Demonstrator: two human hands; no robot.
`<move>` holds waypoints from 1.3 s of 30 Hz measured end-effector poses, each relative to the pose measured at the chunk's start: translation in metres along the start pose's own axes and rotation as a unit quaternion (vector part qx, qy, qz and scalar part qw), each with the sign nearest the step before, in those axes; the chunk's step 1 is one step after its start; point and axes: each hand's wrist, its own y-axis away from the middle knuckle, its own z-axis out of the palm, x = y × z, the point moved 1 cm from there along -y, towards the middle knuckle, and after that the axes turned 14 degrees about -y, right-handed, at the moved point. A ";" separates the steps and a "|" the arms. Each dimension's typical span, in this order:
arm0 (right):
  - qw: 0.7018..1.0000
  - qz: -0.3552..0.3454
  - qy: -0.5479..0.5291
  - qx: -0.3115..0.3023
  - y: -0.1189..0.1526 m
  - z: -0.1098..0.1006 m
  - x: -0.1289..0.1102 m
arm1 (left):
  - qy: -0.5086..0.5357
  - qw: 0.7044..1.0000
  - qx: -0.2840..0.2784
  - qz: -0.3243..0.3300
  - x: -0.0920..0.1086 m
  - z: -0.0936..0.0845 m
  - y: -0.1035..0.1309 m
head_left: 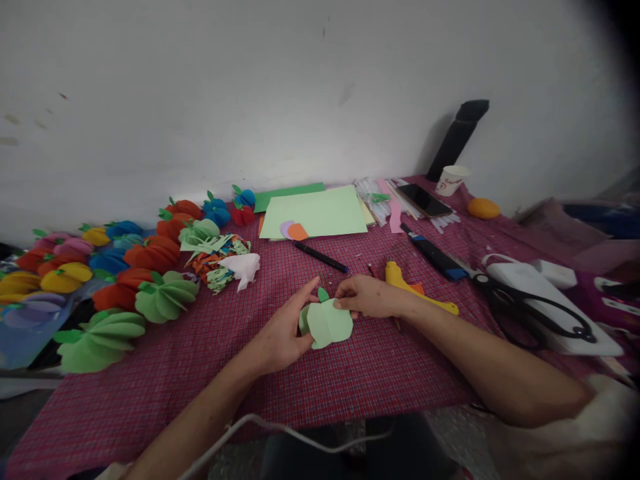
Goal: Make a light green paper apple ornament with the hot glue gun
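Note:
Between my hands is a light green paper apple (330,323) with a small dark green leaf at its top, made of folded layers. My left hand (283,337) grips its left side, thumb in front and fingers behind. At the upper right edge, my right hand (367,297) pinches the paper between thumb and fingertips. A yellow glue gun (420,291) lies just beyond my right wrist, partly hidden by the forearm. Behind the apple a dark pen (320,257) rests on the checked tablecloth (240,360).
Several colourful paper fruits (153,253) crowd the left side, beside a heap of paper scraps (217,263). Light green sheets (315,212) lie at the back. On the right are black scissors (520,303), a utility knife (435,257), a phone (425,200), a paper cup (451,180) and an orange fruit (483,208).

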 end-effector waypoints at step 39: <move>0.995 -0.084 0.056 0.020 0.003 -0.001 0.001 | -0.505 0.850 -0.057 0.138 0.013 -0.015 0.000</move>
